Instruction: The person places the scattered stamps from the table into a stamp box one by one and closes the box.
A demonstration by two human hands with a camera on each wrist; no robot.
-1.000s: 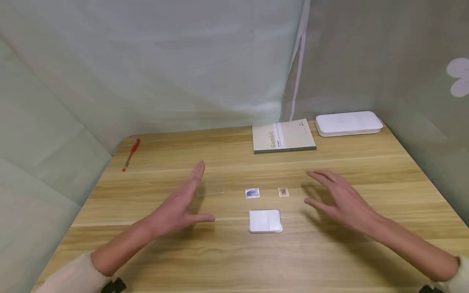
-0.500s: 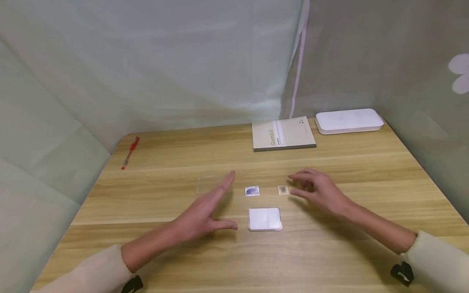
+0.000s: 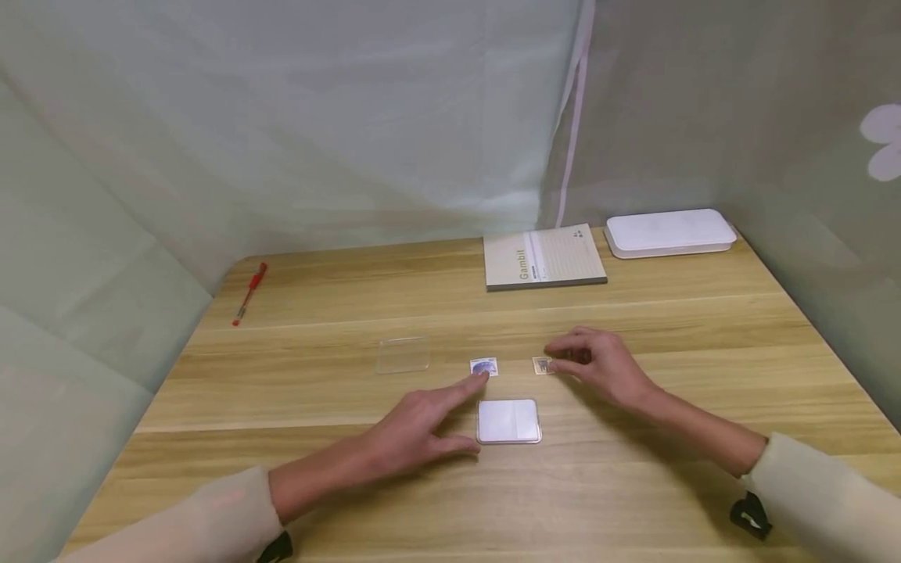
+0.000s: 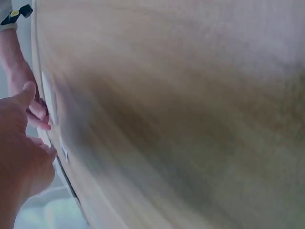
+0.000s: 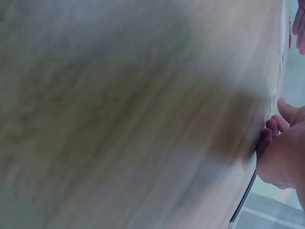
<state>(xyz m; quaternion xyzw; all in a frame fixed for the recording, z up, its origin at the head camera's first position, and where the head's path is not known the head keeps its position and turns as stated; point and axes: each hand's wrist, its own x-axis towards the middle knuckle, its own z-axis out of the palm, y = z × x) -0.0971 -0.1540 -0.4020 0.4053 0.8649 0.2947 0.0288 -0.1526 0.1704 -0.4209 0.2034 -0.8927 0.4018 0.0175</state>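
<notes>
A: Head view showed the left hand, its grip relaxed, one finger touching the blue stamp on the table.
B: And the right hand?
A: Fingers curled at the tan stamp; whether it pinched, I couldn't tell. Picking-up stage, I'd judge; next needed lifting thin edges.

A wooden table stands inside pale green curtains. A red pen lies near the far left corner. A notebook marked "Gambit" lies flat at the far edge, and just beside it, to the right, sits a flat white box. A clear plastic card sleeve lies toward the middle, well apart from the pen. A white rounded case rests nearer the front.
</notes>
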